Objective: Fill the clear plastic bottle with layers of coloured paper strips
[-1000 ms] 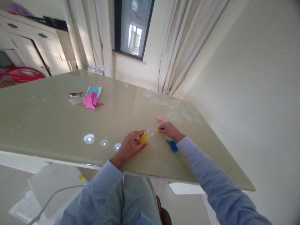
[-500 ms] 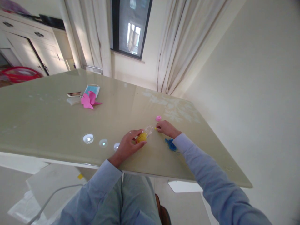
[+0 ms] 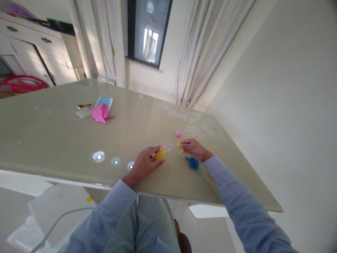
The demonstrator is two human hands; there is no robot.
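My left hand [image 3: 144,161] is closed round a small clear jar [image 3: 167,146] that lies tilted, its mouth pointing to the right. Inside the jar is a mass of yellow rubber bands [image 3: 159,155]. Just right of the mouth, my right hand [image 3: 197,149] pinches a small bunch of yellow rubber bands [image 3: 180,147] between its fingertips. A loose pile of blue rubber bands [image 3: 193,163] lies on the table below my right hand. Beyond the jar sits a small pink round piece [image 3: 178,134], perhaps a lid.
The glossy table [image 3: 137,126] carries a pink folded paper shape [image 3: 100,114], a blue face mask [image 3: 104,102] and a small flat item [image 3: 84,106] at the back left. A wall [image 3: 276,105] stands along the right side. Light reflections show on the tabletop.
My right hand has drawn back to the right, away from the jar's mouth, and more yellow rubber bands show in its fingers. My left hand and the jar have hardly moved.
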